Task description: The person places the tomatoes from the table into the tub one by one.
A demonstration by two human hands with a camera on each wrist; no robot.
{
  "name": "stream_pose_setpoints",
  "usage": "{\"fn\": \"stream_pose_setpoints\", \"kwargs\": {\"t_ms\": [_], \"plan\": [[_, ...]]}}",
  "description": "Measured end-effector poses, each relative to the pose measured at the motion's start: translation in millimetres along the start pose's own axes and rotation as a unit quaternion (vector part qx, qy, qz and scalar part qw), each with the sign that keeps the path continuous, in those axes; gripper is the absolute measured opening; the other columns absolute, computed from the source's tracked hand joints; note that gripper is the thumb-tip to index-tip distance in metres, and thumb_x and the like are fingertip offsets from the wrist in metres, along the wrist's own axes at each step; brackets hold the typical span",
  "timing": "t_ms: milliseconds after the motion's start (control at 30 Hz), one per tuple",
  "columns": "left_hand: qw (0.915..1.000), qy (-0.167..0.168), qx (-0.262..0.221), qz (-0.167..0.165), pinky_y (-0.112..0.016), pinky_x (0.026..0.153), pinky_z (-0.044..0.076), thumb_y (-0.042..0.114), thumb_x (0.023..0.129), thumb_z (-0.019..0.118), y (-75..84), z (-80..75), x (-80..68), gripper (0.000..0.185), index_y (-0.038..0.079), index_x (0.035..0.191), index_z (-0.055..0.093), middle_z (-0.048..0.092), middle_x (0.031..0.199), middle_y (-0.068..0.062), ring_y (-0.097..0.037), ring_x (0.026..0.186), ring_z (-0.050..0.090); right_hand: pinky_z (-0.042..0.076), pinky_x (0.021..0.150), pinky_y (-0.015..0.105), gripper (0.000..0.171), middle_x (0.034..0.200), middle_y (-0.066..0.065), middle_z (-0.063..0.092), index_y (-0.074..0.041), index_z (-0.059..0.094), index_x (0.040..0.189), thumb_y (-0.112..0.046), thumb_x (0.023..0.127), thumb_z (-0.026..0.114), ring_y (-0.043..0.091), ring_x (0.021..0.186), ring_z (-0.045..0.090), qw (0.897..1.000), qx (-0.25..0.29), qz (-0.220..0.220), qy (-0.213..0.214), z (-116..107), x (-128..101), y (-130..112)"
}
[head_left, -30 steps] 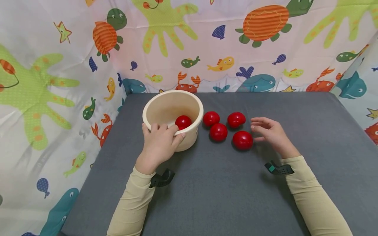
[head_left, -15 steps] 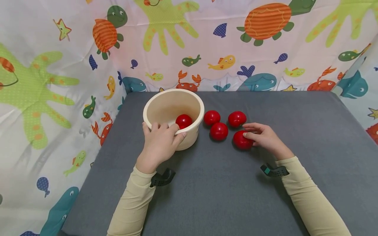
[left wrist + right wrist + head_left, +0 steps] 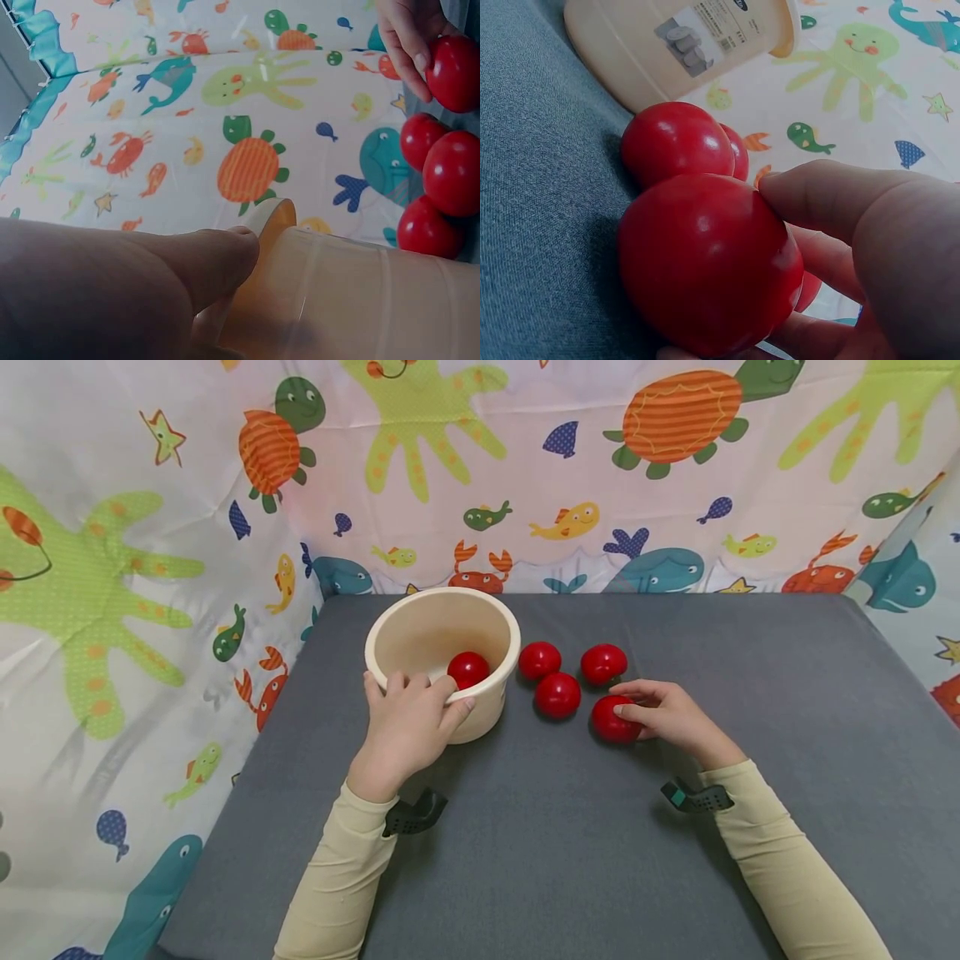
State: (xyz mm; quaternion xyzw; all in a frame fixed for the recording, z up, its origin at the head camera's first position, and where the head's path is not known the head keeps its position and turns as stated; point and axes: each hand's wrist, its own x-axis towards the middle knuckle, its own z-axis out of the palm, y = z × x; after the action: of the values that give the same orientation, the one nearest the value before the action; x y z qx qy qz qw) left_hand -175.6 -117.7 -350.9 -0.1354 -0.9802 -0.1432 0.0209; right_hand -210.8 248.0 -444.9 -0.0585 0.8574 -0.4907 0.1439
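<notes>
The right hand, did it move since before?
Yes. The right hand slid left, toward the bowl, and now grips the nearest red ball; before, it hovered open to that ball's right. The bowl stayed put.

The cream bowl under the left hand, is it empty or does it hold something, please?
Not empty: the cream bowl holds one red ball.

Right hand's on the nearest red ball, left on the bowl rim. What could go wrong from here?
1. The right hand pinches the glossy red ball only at its side; the smooth round surface might slip out on lifting.
2. Three other red balls lie loose and close together; a brush could send them rolling across the grey mat.
3. The left hand grips the near rim of the cream plastic bowl; pulling there might tip it.
</notes>
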Motion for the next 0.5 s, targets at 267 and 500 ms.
{"fn": "stream_pose_setpoints", "kwargs": {"t_ms": [267, 500], "plan": [[1.0, 0.001, 0.002, 0.001, -0.078, 0.113, 0.009, 0.045, 0.1, 0.058, -0.4, 0.2, 0.3, 0.032, 0.017, 0.111, 0.07, 0.065, 0.099, -0.014, -0.042, 0.116, 0.049, 0.06, 0.072, 0.03, 0.045, 0.127, 0.022, 0.06, -0.005, 0.057, 0.14, -0.025, 0.1, 0.065, 0.024, 0.097, 0.06, 1.0, 0.003, -0.006, 0.004, 0.2, 0.5, 0.7], [1.0, 0.003, 0.005, 0.002, -0.078, 0.113, 0.01, 0.045, 0.1, 0.059, -0.7, 0.9, -0.5, 0.033, 0.017, 0.111, 0.07, 0.065, 0.099, -0.015, -0.042, 0.116, 0.05, 0.06, 0.072, 0.03, 0.044, 0.125, 0.022, 0.061, -0.004, 0.058, 0.139, -0.024, 0.1, 0.065, 0.021, 0.093, 0.061, 1.0, 0.011, 0.003, 0.007, 1.1, 1.1, 2.4]]}}
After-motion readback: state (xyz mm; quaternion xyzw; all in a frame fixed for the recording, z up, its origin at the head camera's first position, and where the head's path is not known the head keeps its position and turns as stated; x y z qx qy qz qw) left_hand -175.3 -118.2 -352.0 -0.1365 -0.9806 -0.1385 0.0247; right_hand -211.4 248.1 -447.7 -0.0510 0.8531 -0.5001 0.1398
